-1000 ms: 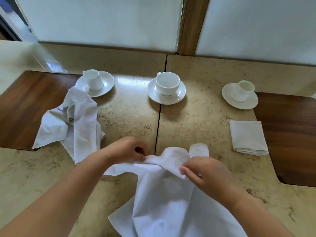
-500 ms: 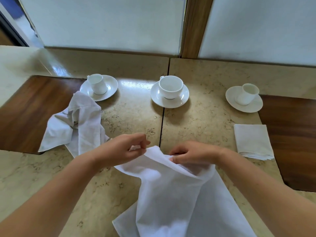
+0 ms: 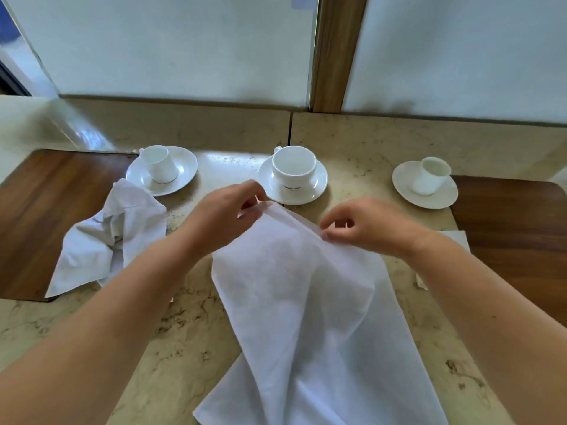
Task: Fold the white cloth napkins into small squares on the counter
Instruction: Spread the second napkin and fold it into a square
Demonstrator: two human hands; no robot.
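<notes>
Napkin [image 3: 300, 308] hangs lengthwise toward the viewer, top edge pinched by left hand [image 3: 221, 219] and right hand [image 3: 365, 228].

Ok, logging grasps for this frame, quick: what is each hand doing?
Left hand: pinches the white cloth napkin at its top edge.
Right hand: pinches the same napkin's top edge.

The napkin [image 3: 300, 302] is looking like matt woven cloth; the counter [image 3: 190, 329] is showing glossy veined stone, with smooth wood insets [image 3: 49, 204]; the cups [image 3: 294, 163] are shining like glazed ceramic.
</notes>
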